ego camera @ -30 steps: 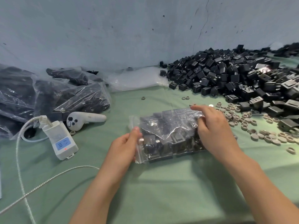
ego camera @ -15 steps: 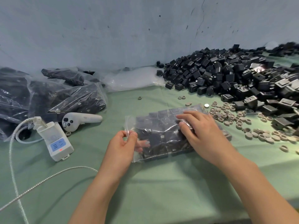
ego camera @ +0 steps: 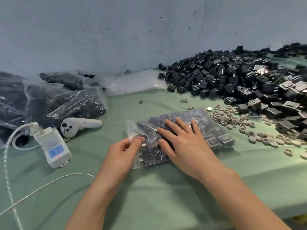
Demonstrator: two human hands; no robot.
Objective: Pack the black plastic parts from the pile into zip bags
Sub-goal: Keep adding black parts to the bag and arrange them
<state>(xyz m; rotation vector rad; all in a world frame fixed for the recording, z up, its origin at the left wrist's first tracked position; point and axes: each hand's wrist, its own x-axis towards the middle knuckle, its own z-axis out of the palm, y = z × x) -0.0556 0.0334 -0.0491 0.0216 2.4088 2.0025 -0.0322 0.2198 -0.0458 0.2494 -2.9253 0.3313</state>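
On a green desk (ego camera: 166,196), far left: a heap of filled clear bags (ego camera: 66,103), dark inside. Just in front, a white device (ego camera: 53,146) with a blue screen and a metal-sheathed cable (ego camera: 49,181), beside a white handheld controller (ego camera: 79,124). Farther back against the wall, empty clear bags (ego camera: 132,82). Centre: a zip bag (ego camera: 216,133), packed full, lying flat on the desk. Left hand (ego camera: 123,151) at the bag's left edge, grip pinching the plastic between thumb and forefinger. Right hand (ego camera: 186,146) flat on top of the bag, grip spread, fingers straight and pressing down. Right of the bag, scattered beige rings (ego camera: 232,120); beyond them, far right, the large pile of loose black plastic parts (ego camera: 232,80).
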